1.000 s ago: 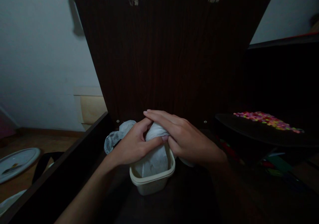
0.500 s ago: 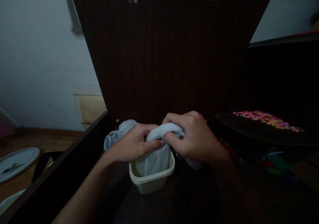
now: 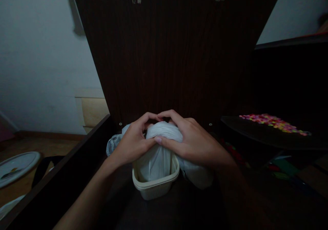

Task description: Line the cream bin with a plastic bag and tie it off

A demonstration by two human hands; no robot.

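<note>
A white, thin plastic bag point(image 3: 164, 131) is bunched into a rounded bundle above a cream plastic container point(image 3: 156, 185). Its lower folds hang inside the container. My left hand point(image 3: 134, 138) curves around the bundle's left side, thumb across the front. From the right, my right hand point(image 3: 191, 138) wraps it the same way, and the two thumbs and forefingers meet. The fingers behind the bundle are partly hidden. More crumpled, greyish plastic point(image 3: 114, 144) sticks out past my left hand. A pale bulge point(image 3: 198, 175) lies under my right wrist.
A dark wooden panel point(image 3: 164, 59) rises behind the container. To the left runs a dark raised board point(image 3: 58, 175), with a round white lid-like object point(image 3: 19, 168) beyond it on the floor. Small colourful beads or bits point(image 3: 274, 122) lie on a dark shelf point(image 3: 251, 134) at right.
The twisted strip of plastic between my hands is now a rounder bundle. My right hand has moved slightly left, so my fingertips meet around it. More of the pale bulge at right shows.
</note>
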